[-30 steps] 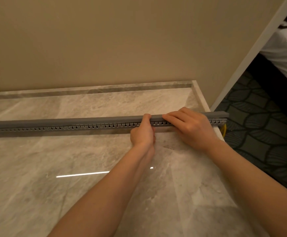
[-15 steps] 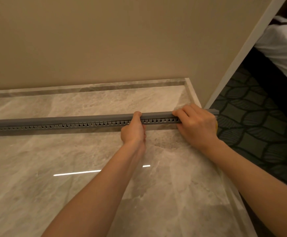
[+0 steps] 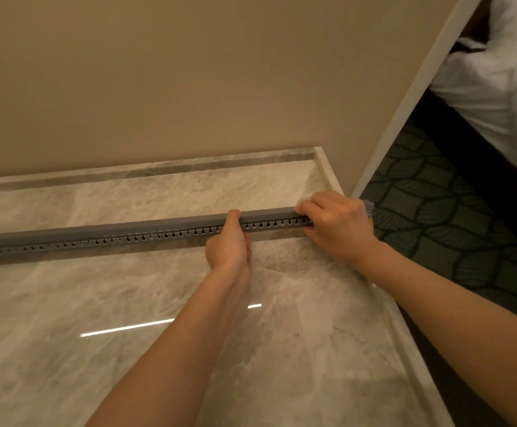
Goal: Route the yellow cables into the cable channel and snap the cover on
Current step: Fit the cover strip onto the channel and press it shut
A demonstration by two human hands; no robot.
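Note:
A long grey cable channel with a row of slots along its front lies across the marble surface, its grey cover on top. My left hand is closed on the channel near its right third, thumb on the cover. My right hand grips the channel's right end, fingers curled over the top. A bit of yellow cable shows just past the right hand at the surface's edge. The cables inside the channel are hidden.
A beige wall rises right behind the channel. The marble surface ends at a raised rim on the right, with dark patterned carpet below. A white bed sheet is at the top right.
My right hand has slid rightward along the cover to the channel's end. My left hand has kept its hold. The view has shifted slightly to the right.

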